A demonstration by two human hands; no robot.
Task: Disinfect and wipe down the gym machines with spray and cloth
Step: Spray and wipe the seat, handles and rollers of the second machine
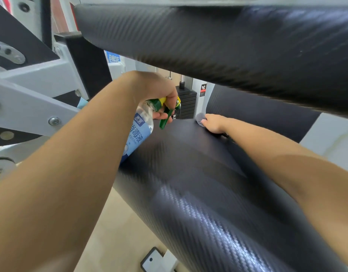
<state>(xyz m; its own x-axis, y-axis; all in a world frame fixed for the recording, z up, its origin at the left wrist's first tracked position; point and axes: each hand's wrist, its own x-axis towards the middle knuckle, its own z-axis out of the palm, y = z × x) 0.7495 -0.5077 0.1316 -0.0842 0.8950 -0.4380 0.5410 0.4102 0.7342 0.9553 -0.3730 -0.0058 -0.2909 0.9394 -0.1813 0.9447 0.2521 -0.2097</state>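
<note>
My left hand [157, 89] grips the neck of a clear spray bottle [138, 132] with a blue label and a green and yellow trigger head, held over the left edge of a black carbon-pattern seat pad [198, 193]. At the pad's far end my right hand [213, 123] presses a small grey cloth [200, 117] onto the surface. Most of the cloth is hidden under the hand.
A second black pad [218, 44] hangs close overhead across the top. The machine's white steel frame [37, 95] with bolts stands at the left. A black weight stack [186, 103] sits behind the pads. Beige floor tiles [114, 232] lie below.
</note>
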